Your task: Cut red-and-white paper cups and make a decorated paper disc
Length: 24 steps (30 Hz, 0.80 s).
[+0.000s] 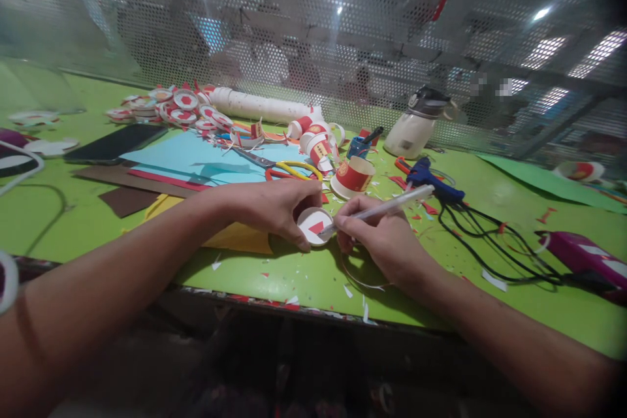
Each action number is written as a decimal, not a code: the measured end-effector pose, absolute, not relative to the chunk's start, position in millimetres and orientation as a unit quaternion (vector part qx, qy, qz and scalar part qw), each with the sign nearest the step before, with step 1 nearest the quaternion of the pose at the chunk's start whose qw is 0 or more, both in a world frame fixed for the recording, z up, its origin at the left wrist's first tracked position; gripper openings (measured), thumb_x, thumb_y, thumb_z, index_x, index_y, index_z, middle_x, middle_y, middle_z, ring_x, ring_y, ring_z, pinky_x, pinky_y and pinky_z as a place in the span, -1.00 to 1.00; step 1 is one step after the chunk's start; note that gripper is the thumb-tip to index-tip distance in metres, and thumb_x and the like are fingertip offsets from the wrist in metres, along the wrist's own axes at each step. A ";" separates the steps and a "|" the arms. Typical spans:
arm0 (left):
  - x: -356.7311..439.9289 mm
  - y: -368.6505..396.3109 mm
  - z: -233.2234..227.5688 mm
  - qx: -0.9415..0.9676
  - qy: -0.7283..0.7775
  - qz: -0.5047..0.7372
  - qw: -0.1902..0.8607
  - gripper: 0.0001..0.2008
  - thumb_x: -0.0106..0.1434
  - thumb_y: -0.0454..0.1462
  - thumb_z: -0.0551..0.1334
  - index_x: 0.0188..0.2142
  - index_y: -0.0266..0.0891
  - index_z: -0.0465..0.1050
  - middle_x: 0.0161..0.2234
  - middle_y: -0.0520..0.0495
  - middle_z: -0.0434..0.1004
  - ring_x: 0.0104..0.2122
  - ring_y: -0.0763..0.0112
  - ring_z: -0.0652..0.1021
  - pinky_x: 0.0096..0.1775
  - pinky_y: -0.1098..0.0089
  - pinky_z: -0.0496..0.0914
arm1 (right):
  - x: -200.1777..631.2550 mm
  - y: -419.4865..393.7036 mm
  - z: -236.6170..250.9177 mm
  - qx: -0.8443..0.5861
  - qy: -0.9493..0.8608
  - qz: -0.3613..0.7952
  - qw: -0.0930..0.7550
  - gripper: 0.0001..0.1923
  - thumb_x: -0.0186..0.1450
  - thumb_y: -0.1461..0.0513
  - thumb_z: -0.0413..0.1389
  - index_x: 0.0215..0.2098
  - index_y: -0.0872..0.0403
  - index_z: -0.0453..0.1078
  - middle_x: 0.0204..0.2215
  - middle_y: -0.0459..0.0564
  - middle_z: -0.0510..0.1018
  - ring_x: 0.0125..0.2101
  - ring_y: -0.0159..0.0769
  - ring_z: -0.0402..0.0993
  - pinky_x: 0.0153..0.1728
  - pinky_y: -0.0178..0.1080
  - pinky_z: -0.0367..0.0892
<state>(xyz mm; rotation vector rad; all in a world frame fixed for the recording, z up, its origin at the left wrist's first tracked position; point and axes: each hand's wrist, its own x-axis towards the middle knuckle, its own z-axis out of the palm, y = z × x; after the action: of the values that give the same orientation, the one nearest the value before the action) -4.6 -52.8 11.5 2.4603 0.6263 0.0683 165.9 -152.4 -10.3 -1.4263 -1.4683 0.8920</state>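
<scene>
With the clock centred on the white paper disc [307,221], its nine o'clock rim is pinched between thumb and fingers of the left hand [279,210], close to the front edge of the green table [235,274]. At three o'clock, a pen [386,205] is gripped narrowly by the right hand [385,238], its tip held at the red piece [319,226] on the disc. The red cup [353,173] is seen at one o'clock, the glue gun [431,179] toward two, the scissors [273,165] at eleven.

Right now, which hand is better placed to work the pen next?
Probably the right hand: it grips the pen, its tip near the red triangle on the white disc, while the left hand holds the disc's edge.
</scene>
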 end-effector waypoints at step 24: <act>-4.4 -52.8 12.2 0.923 0.239 0.010 0.302 -0.52 -0.07 -0.18 0.38 -0.20 -0.24 0.23 -0.32 0.03 0.40 -0.35 0.43 0.41 -0.40 0.47 0.22 | 166.5 -152.3 -10.5 -0.568 -0.588 0.370 0.441 -0.87 0.13 0.24 0.13 -0.54 0.07 0.27 -0.72 -0.17 0.40 -0.67 -0.45 0.29 -0.59 -0.33 0.24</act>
<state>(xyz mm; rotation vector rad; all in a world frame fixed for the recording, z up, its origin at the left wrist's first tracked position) -4.4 -52.8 12.2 2.4478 0.6332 0.0259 166.5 -152.3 -10.5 -1.4094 -1.4602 0.9191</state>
